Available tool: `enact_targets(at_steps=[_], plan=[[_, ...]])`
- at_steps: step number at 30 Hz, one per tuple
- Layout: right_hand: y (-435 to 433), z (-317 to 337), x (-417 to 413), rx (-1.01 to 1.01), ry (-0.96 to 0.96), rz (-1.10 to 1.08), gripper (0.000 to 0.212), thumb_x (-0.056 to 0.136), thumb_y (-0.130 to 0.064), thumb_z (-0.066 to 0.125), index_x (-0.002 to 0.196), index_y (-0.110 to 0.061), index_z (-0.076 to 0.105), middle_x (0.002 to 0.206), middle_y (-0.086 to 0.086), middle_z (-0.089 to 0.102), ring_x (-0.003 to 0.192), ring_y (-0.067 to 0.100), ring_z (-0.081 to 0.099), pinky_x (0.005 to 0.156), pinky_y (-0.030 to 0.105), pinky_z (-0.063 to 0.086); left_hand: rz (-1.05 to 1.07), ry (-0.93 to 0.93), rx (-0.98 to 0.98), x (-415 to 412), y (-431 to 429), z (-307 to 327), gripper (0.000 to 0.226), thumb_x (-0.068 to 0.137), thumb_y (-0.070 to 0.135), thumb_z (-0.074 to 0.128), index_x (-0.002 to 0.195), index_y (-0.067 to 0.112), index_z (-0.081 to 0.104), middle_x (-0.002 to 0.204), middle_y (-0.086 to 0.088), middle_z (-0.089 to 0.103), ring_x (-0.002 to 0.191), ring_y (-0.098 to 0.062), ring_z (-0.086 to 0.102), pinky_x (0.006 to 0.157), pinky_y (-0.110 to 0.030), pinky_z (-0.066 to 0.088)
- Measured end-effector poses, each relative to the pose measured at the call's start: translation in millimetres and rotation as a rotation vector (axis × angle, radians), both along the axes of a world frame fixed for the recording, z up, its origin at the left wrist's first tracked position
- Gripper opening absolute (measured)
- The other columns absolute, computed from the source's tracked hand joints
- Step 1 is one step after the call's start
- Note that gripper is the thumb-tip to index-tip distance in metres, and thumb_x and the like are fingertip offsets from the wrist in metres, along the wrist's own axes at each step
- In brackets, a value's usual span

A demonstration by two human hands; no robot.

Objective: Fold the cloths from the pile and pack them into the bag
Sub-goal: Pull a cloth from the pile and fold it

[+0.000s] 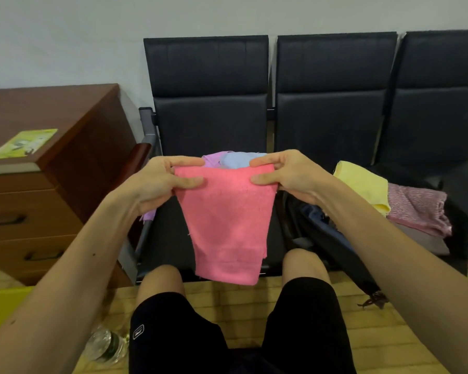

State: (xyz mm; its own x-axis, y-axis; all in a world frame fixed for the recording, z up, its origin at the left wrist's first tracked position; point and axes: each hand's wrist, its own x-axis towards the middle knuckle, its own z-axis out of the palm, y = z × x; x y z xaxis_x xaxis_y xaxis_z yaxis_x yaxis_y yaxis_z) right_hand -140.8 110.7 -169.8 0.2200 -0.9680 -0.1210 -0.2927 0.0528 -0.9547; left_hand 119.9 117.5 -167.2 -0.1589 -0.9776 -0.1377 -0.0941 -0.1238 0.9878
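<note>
Pink cloth (224, 225) hangs over the black seat (168, 238), its top corners pinched by the left hand (162, 182) and right hand (284, 174). Two cloths, lilac (214, 159) and blue (237, 160), lie behind; two more, yellow (362, 184) and mottled pink (416, 209), sit on the dark bag (324, 233).

Row of black padded bench seats (330, 122) against the wall. Lilac and blue cloths (229, 159) piled on the left seat; dark open bag (319, 228), yellow towel (362, 184) and folded pink knit (416, 209) further right.
</note>
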Motion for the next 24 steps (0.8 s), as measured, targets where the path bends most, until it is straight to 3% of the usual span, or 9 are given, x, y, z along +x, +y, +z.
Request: enact_targets(at_steps=[3,5,9,11,14,16,18,21,24], plan=[[1,-4,-1,-0.086,0.115,0.007,0.05,0.075,-0.006,0.083,0.122,-0.01,0.067,0.124,0.007,0.066,0.111,0.02,0.064,0.097,0.034,0.054,0.002,-0.228,-0.051,3,-2,-6,0.04,0.076,-0.003,0.077,0.109,0.018,0.072,0.103,-0.002,0.074,0.091,-0.013,0.072,0.079,-0.021,0.059],[3,-5,-1,-0.164,0.226,0.012,0.052,0.076,-0.009,0.083,0.125,-0.008,0.066,0.123,0.006,0.067,0.11,0.019,0.065,0.099,0.034,0.053,0.007,-0.35,-0.096,3,-2,-9,0.044,0.078,0.002,0.078,0.119,0.016,0.07,0.108,0.005,0.069,0.093,-0.008,0.067,0.073,-0.012,0.055],[2,-7,-4,-0.348,0.493,0.09,0.031,0.084,-0.017,0.077,0.114,-0.011,0.073,0.109,0.001,0.073,0.092,0.009,0.067,0.084,0.023,0.052,-0.018,-0.576,-0.207,1,0,-15,0.038,0.08,0.017,0.079,0.117,0.015,0.072,0.107,0.008,0.068,0.091,-0.006,0.065,0.071,-0.011,0.05],[1,-10,-7,-0.373,0.573,0.117,0.021,0.089,-0.021,0.073,0.108,-0.011,0.076,0.102,0.004,0.074,0.088,0.013,0.067,0.079,0.025,0.052,-0.009,-0.616,-0.235,0,2,-17,0.028,0.079,0.021,0.079,0.106,0.016,0.076,0.091,0.011,0.071,0.083,-0.004,0.067,0.068,-0.012,0.051],[-2,-13,-9,-0.372,0.642,0.141,0.027,0.094,-0.025,0.066,0.101,-0.001,0.074,0.096,0.017,0.072,0.085,0.027,0.066,0.077,0.035,0.053,0.022,-0.655,-0.261,0,3,-22,0.016,0.076,0.025,0.081,0.091,0.02,0.077,0.082,0.01,0.071,0.078,-0.006,0.068,0.074,-0.023,0.055],[-2,-15,-9,-0.369,0.668,0.158,0.032,0.097,-0.026,0.062,0.098,0.005,0.071,0.088,0.022,0.066,0.074,0.029,0.06,0.064,0.028,0.046,0.033,-0.668,-0.284,-1,4,-24,0.01,0.076,0.028,0.082,0.08,0.027,0.073,0.081,0.008,0.072,0.076,-0.008,0.068,0.072,-0.024,0.055],[-1,-16,-10,-0.354,0.702,0.163,0.036,0.099,-0.026,0.058,0.087,0.006,0.066,0.072,0.015,0.055,0.061,0.018,0.048,0.056,0.025,0.037,0.038,-0.687,-0.306,-2,5,-26,0.01,0.076,0.031,0.08,0.076,0.03,0.07,0.08,0.007,0.071,0.074,-0.008,0.067,0.067,-0.02,0.052],[-1,-18,-11,-0.345,0.711,0.148,0.045,0.101,-0.026,0.054,0.062,-0.007,0.043,0.06,0.0,0.035,0.053,0.013,0.032,0.051,0.025,0.027,0.035,-0.733,-0.318,0,5,-30,0.012,0.078,0.036,0.077,0.077,0.025,0.072,0.079,0.004,0.071,0.074,-0.01,0.066,0.066,-0.022,0.054],[-3,-22,-13,-0.352,0.7,0.175,0.048,0.101,-0.031,0.052,0.061,-0.011,0.036,0.059,0.002,0.031,0.053,0.014,0.029,0.053,0.026,0.027,0.019,-0.75,-0.328,3,6,-32,0.022,0.079,0.037,0.077,0.084,0.015,0.077,0.081,-0.004,0.073,0.075,-0.017,0.067,0.068,-0.026,0.055]])
